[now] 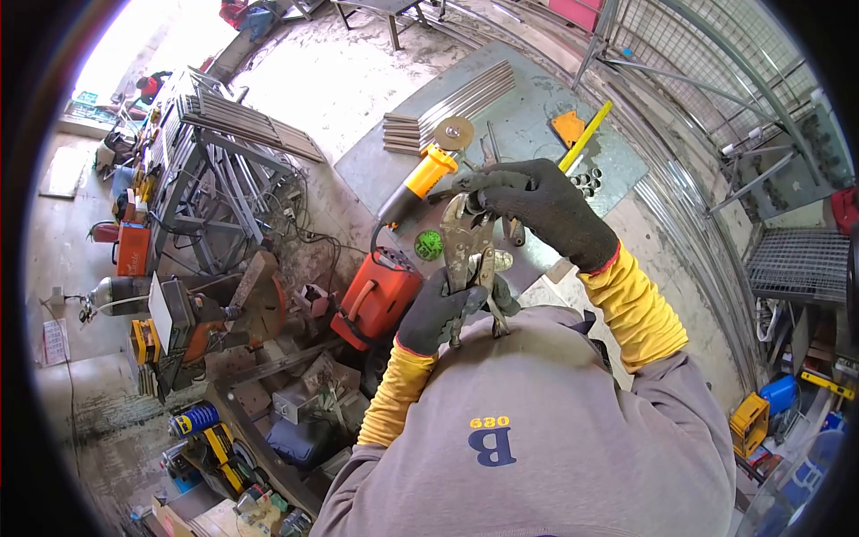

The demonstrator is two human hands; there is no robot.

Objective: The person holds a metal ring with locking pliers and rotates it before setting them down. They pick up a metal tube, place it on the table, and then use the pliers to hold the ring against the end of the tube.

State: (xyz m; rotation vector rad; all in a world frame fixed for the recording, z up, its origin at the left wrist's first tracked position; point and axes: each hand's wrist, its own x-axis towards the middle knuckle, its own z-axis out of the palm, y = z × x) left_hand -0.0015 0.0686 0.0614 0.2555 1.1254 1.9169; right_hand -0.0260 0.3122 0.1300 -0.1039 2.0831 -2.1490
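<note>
My left hand [437, 311], in a dark glove, is closed around the handles of worn locking pliers [462, 243]. The pliers stand jaws-up in front of my chest, their handle ends pointing back at my grey shirt. My right hand [550, 210], gloved too, is closed at the jaws, its fingers bent around a short grey piece that I cannot make out; the glove partly hides it. Just beyond lies a yellow angle grinder [420, 183] with a round disc [454, 133]. A round green thing [429, 244] lies left of the pliers.
Ahead, a grey metal sheet [367, 170] bears cut bars [470, 100], an orange square [567, 128], a long yellow tool [586, 136] and several rings [587, 182]. An orange machine [378, 297] stands left. Long metal tubes [693, 228] line the right; a steel frame [215, 152] stands far left.
</note>
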